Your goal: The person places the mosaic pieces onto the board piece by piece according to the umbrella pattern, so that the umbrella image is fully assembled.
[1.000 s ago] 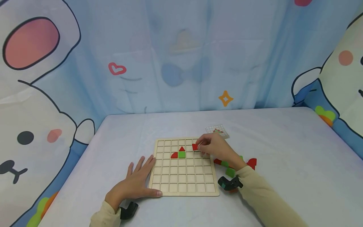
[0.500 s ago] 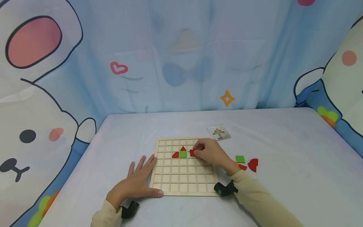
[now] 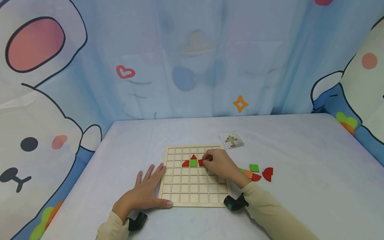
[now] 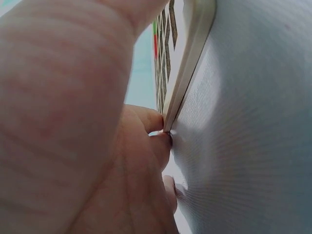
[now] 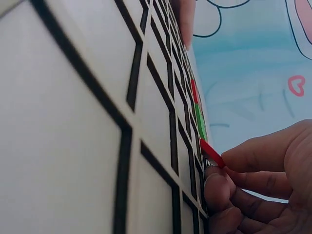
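A pale wooden grid board [image 3: 195,190] lies on the white-covered table. Set in its cells are a green square tile [image 3: 193,163], a red triangle tile [image 3: 193,157] above it and a red quarter-round tile [image 3: 186,163] to its left. My right hand [image 3: 220,163] pinches a red tile [image 3: 200,162] just right of the green square; fingers cover part of its outline. In the right wrist view this red tile [image 5: 212,152] is tilted, one end down at the grid. With fingers spread, my left hand [image 3: 142,195] rests along the board's left edge, thumb on its front left corner.
Right of the board lie loose tiles: a green one [image 3: 254,168], an orange one [image 3: 248,174] and red rounded ones [image 3: 268,174], some partly behind the right forearm. A small pattern card [image 3: 231,139] sits beyond the board's far right corner. A printed curtain [image 3: 192,66] hangs behind the table.
My right hand has moved left and slightly nearer with the red tile, from the board's upper right to beside the green square. The left hand has stayed in place.
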### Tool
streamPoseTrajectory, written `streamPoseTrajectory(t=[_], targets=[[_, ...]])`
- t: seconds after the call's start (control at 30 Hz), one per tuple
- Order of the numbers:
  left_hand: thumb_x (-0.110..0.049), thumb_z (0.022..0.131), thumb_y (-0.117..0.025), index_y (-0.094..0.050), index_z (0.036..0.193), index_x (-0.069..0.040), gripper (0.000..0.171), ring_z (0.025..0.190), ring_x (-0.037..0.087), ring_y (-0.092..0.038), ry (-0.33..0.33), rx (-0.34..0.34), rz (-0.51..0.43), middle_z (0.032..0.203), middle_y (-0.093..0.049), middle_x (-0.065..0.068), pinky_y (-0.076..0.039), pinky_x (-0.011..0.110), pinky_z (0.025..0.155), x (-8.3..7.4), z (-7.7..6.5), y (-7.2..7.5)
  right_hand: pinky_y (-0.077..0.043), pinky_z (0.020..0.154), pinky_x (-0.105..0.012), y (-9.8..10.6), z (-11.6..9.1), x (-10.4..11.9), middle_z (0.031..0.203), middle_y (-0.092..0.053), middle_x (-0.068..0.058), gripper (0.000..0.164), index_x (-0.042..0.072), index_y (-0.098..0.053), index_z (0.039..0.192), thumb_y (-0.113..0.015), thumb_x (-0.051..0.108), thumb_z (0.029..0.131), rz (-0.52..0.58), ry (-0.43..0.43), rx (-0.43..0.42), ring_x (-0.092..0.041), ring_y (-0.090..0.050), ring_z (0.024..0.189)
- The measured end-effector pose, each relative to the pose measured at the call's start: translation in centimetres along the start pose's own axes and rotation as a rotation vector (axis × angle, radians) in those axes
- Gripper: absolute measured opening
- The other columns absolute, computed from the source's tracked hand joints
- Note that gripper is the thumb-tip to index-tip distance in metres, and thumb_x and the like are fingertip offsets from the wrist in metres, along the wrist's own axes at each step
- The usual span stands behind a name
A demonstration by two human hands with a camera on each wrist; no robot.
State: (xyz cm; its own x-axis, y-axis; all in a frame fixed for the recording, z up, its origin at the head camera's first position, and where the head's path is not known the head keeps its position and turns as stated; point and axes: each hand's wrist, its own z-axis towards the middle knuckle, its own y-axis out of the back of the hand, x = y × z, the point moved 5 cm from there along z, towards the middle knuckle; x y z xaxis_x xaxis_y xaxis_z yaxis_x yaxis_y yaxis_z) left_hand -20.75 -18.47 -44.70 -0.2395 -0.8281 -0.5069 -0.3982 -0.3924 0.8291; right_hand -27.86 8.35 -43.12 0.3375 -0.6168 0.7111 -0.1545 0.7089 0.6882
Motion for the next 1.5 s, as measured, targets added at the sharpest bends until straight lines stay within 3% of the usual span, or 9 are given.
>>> streamPoseTrajectory(t=[0.3, 0.6, 1.03, 1.3, 1.5], targets=[[-0.070, 0.076, -0.086, -0.017, 0.173, -0.011, 0.133, 0.164, 0.035, 0.007, 0.004, 0.000, 0.012, 0.180, -0.008, 0.006, 0.014, 0.064, 0.123, 0.6, 0.4, -0.4, -0.052, 0.070, -0.033, -0.3, -0.1, 0.4, 0.084, -0.068, 0.001, 0.009, 0.001, -0.077, 0.101, -0.070, 0.001, 0.096, -0.027, -0.004, 0.039, -0.014, -0.058, 0.075], [-0.066, 0.078, -0.087, -0.018, 0.172, -0.008, 0.130, 0.164, 0.038, 0.006, -0.006, 0.004, -0.006, 0.180, -0.011, 0.009, 0.012, 0.068, 0.122, 0.2, 0.3, 0.0, -0.051, 0.069, -0.033, -0.4, -0.1, 0.5, 0.082, -0.064, 0.000, 0.008, 0.000, -0.073, 0.101, -0.072, -0.002, 0.093, -0.033, 0.002, 0.058, -0.015, -0.057, 0.074], [-0.063, 0.080, -0.088, -0.018, 0.172, -0.007, 0.129, 0.164, 0.038, 0.007, -0.010, 0.007, -0.020, 0.180, -0.010, 0.010, 0.013, 0.068, 0.122, 0.0, 0.2, 0.1, -0.048, 0.066, -0.031, -0.1, -0.1, 0.9, 0.077, -0.062, 0.000, 0.009, -0.003, -0.075, 0.098, -0.071, -0.004, 0.090, -0.082, 0.019, 0.034, -0.015, -0.054, 0.069], [-0.064, 0.079, -0.088, -0.018, 0.172, -0.007, 0.130, 0.164, 0.038, 0.006, -0.009, 0.007, -0.010, 0.179, -0.011, 0.010, 0.013, 0.068, 0.122, 0.0, 0.2, 0.1, -0.054, 0.075, -0.036, 2.6, -0.7, 0.6, 0.091, -0.070, 0.000, 0.017, -0.004, -0.076, 0.112, -0.070, 0.006, 0.098, -0.001, 0.042, 0.104, -0.016, -0.062, 0.082], [-0.064, 0.079, -0.088, -0.018, 0.172, -0.008, 0.130, 0.163, 0.039, 0.007, 0.001, 0.011, -0.009, 0.180, -0.010, 0.010, 0.013, 0.068, 0.122, 0.2, 0.0, 0.1, -0.056, 0.083, -0.040, 6.0, -1.4, 0.4, 0.104, -0.072, -0.003, 0.028, -0.003, -0.074, 0.123, -0.072, 0.014, 0.102, -0.037, 0.013, 0.115, -0.022, -0.065, 0.097]])
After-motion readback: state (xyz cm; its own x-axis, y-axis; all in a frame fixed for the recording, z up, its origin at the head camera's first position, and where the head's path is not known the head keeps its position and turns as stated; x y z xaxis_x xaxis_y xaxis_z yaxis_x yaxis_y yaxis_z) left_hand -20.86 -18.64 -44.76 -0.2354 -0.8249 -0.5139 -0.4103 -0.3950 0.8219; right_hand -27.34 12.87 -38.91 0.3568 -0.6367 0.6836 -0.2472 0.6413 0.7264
